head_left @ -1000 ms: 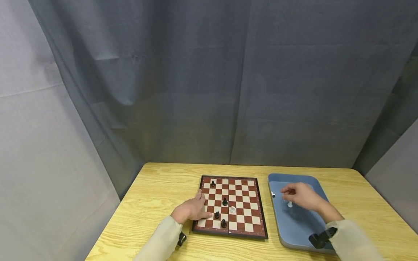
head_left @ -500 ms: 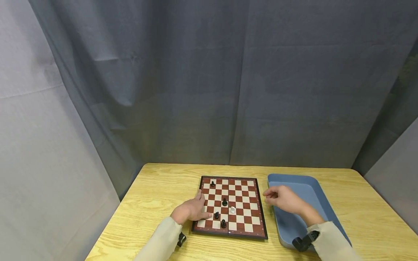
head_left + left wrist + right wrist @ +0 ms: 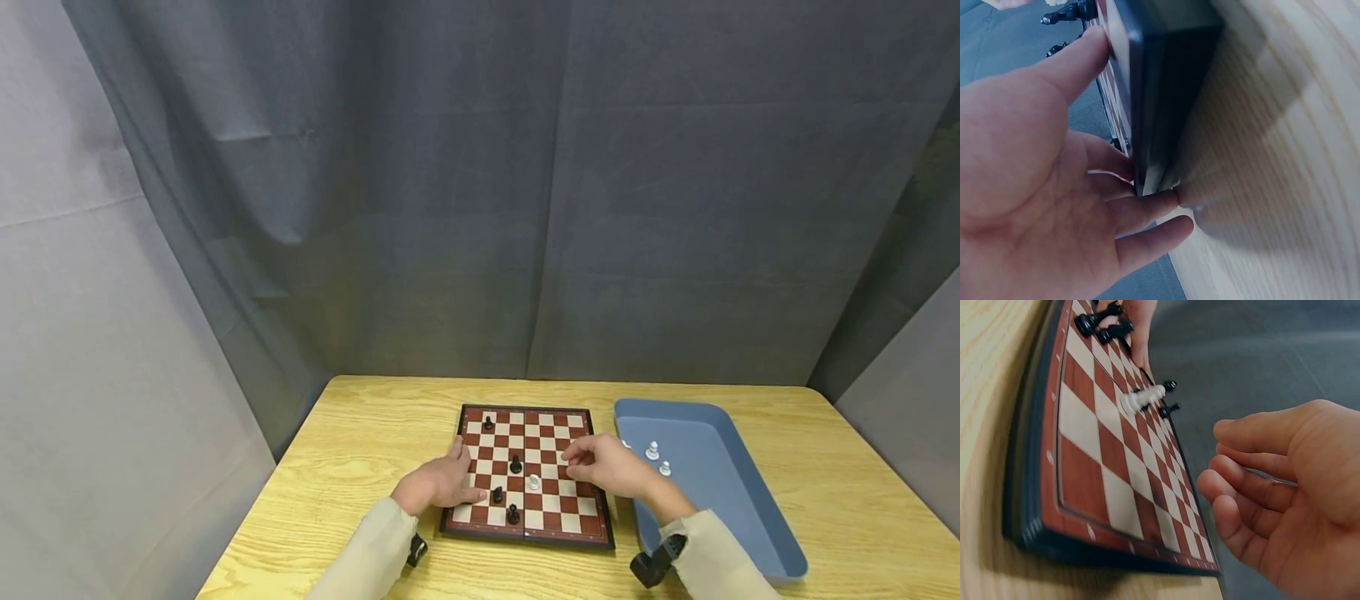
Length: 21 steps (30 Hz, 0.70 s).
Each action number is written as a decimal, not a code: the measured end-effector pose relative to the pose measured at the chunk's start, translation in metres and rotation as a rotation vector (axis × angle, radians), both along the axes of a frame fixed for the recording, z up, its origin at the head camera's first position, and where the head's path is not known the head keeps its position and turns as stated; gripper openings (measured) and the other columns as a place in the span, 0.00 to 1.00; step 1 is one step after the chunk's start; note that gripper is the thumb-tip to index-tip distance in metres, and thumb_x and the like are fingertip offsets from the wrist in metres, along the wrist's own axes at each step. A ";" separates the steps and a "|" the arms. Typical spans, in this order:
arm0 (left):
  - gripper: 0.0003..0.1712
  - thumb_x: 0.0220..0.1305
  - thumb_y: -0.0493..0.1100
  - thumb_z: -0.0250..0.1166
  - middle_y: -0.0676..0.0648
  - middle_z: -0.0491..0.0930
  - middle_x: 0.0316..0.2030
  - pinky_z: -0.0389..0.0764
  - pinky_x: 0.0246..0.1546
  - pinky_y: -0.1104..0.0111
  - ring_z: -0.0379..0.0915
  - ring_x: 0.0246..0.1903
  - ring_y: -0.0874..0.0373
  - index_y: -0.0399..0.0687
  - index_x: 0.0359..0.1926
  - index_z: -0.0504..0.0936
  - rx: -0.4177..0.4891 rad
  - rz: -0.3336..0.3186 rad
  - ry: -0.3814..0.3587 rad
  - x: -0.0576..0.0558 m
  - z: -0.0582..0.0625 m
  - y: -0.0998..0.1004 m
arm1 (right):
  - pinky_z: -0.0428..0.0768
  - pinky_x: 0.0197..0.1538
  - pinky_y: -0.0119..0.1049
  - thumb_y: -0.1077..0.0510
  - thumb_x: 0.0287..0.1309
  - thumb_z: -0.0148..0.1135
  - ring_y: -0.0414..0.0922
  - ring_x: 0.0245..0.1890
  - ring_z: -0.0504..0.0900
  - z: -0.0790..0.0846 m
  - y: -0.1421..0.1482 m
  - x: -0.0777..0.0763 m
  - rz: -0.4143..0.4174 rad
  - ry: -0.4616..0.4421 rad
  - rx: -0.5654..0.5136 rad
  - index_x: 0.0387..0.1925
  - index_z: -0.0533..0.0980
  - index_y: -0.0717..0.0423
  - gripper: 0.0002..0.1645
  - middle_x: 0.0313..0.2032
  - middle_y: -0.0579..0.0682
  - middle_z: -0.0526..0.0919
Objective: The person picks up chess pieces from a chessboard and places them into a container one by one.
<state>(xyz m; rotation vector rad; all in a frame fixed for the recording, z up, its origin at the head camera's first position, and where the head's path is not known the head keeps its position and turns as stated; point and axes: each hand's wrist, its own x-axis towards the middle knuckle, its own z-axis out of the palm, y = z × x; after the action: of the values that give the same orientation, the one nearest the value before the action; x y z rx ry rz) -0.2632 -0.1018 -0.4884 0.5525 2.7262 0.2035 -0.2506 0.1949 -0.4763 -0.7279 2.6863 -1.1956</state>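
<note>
A folding chessboard (image 3: 551, 503) with dark red and cream squares lies on the table. My left hand (image 3: 438, 485) rests at its left side. In the left wrist view the thumb touches the board's top, and the other fingers extend along its black edge down to the table. My right hand (image 3: 609, 468) hovers above the board's right side, fingers loosely bent, nothing visible between them in the right wrist view. A white chess piece (image 3: 534, 482) stands near the board's middle. Several black chess pieces (image 3: 515, 464) are on its left half.
Right of the board is a blue tray (image 3: 742, 508), partly under my right forearm. White chess pieces (image 3: 652, 450) stand inside it towards the left. The wooden table (image 3: 375, 450) extends around both, with a dark grey curtain (image 3: 450, 250) behind.
My right hand has moved left from over the tray to above the board's right side, uncovering white pieces in the tray. My left hand and the pieces on the board stay in place.
</note>
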 end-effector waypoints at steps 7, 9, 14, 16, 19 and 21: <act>0.53 0.63 0.66 0.56 0.38 0.39 0.73 0.73 0.28 0.66 0.77 0.33 0.53 0.34 0.72 0.48 -0.001 0.007 -0.005 -0.001 0.000 0.001 | 0.76 0.32 0.34 0.63 0.57 0.64 0.41 0.30 0.77 -0.006 -0.019 -0.001 0.007 0.013 -0.012 0.41 0.80 0.64 0.10 0.33 0.50 0.80; 0.53 0.63 0.66 0.56 0.37 0.39 0.73 0.73 0.28 0.66 0.76 0.31 0.53 0.34 0.72 0.48 0.000 0.008 -0.005 -0.001 0.000 0.001 | 0.75 0.32 0.33 0.64 0.55 0.65 0.41 0.30 0.76 -0.008 -0.023 -0.002 0.016 0.025 -0.010 0.41 0.80 0.64 0.11 0.33 0.51 0.80; 0.53 0.62 0.66 0.56 0.37 0.39 0.73 0.73 0.27 0.66 0.76 0.29 0.54 0.33 0.72 0.49 0.004 0.009 -0.002 -0.002 -0.001 0.001 | 0.76 0.32 0.32 0.65 0.51 0.68 0.40 0.31 0.77 -0.014 -0.029 -0.006 0.038 0.050 -0.004 0.39 0.80 0.64 0.12 0.33 0.52 0.81; 0.53 0.63 0.66 0.56 0.37 0.39 0.73 0.72 0.27 0.66 0.75 0.28 0.55 0.33 0.72 0.49 0.007 0.009 -0.003 -0.003 -0.001 0.002 | 0.76 0.32 0.32 0.64 0.51 0.68 0.41 0.32 0.77 -0.016 -0.031 -0.007 0.045 0.033 -0.003 0.40 0.81 0.63 0.13 0.34 0.51 0.81; 0.52 0.63 0.65 0.56 0.38 0.39 0.73 0.72 0.25 0.66 0.73 0.23 0.56 0.34 0.72 0.48 0.017 0.014 -0.012 -0.002 -0.002 0.002 | 0.76 0.31 0.34 0.64 0.51 0.67 0.43 0.31 0.77 -0.019 -0.035 -0.008 0.053 -0.005 -0.008 0.42 0.80 0.62 0.14 0.37 0.51 0.81; 0.52 0.63 0.65 0.56 0.38 0.39 0.73 0.71 0.25 0.66 0.71 0.21 0.58 0.34 0.72 0.48 0.022 0.017 -0.014 -0.002 -0.002 0.002 | 0.76 0.31 0.35 0.64 0.52 0.67 0.43 0.32 0.77 -0.021 -0.037 -0.008 0.053 -0.034 -0.010 0.42 0.80 0.62 0.14 0.39 0.51 0.81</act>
<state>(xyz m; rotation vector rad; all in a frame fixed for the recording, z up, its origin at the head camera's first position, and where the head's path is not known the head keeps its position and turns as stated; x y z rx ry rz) -0.2648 -0.0993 -0.4901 0.5315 2.7187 0.2409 -0.2589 0.1582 -0.4973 -0.7675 2.6185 -1.1983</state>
